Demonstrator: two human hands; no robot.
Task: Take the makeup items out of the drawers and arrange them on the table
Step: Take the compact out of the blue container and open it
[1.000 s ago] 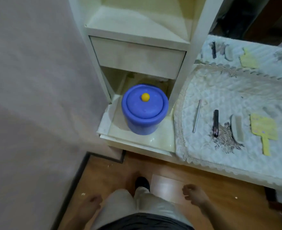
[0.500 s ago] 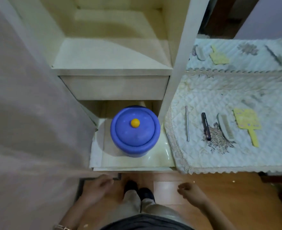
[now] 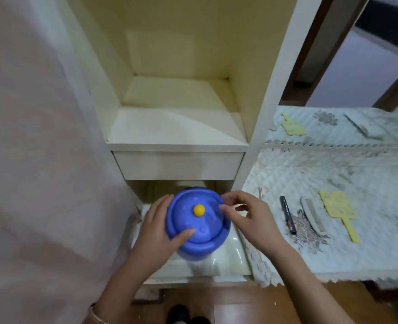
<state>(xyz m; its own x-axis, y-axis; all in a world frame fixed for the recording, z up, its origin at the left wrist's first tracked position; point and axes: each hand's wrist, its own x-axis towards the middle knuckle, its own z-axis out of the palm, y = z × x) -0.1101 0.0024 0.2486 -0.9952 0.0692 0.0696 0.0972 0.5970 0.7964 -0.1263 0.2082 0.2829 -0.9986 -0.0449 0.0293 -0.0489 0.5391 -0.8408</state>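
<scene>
Fingers [image 3: 162,204] of left hand [image 3: 155,232] and right hand [image 3: 251,220] clasp blue tub [image 3: 207,222] below closed drawer [image 3: 177,166], comb [image 3: 312,215] nearby.

**Views:** one. Head camera, wide-angle, worn by the person.

**Facing:** forward and steeply down.

**Station:** standing close before the cream-white open shelf unit [image 3: 179,127]. Its uprights splay outward toward the top corners of the frame.

**Nearest in frame:** left hand [image 3: 157,232] and right hand [image 3: 251,220]. The forearms enter from the bottom edge, and both hands hold the blue round plastic tub [image 3: 199,220] with a yellow knob, just below centre.

**Left third:** pale pinkish-grey wall [image 3: 29,160], very near the lens.

**Right third:** table under a quilted pale-green cloth [image 3: 357,253], seen from above at a slant.

**Bottom edge:** brown wooden floor [image 3: 240,307] and dark shoe tips [image 3: 179,314], directly below the lens.
</scene>
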